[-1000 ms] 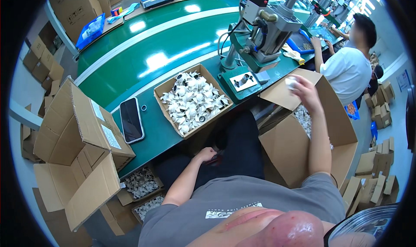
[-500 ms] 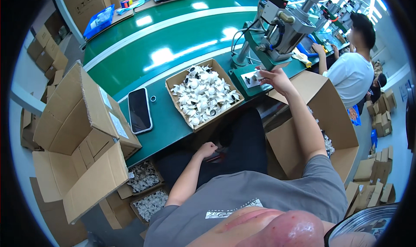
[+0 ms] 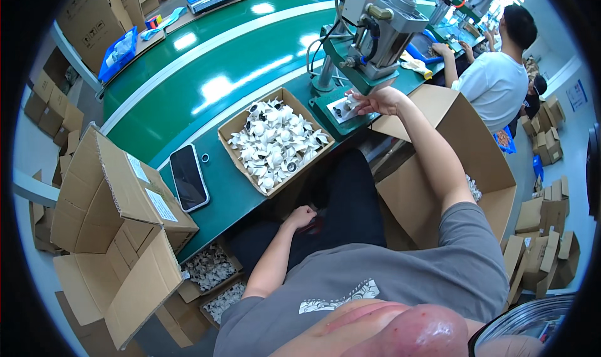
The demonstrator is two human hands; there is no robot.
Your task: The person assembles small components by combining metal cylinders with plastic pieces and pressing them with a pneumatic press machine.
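Observation:
My right hand [image 3: 383,100] reaches to the base of the bench press [image 3: 382,37], its fingertips pinched on a small white part [image 3: 352,98] at the pale fixture plate [image 3: 342,109]. The fingers partly cover that part, so its shape is unclear. Close by on the left stands an open cardboard tray [image 3: 270,191] heaped with white finned plastic parts [image 3: 275,141], some showing dark round centres. My left hand [image 3: 302,217] rests low over my lap, fingers curled closed. Whatever it may hold is hidden; something dark red shows beside it.
A phone [image 3: 189,176] and a small ring [image 3: 205,158] lie on the green bench left of the tray. Open cartons [image 3: 134,216] stand at the left, another carton [image 3: 482,144] under my right arm. A co-worker [image 3: 498,75] sits at the far right. More trays of parts [image 3: 213,266] sit below.
The view has shifted, so the bench appears further left. My right fingertips and the white part have moved onto the fixture plate. My left hand stays on my lap.

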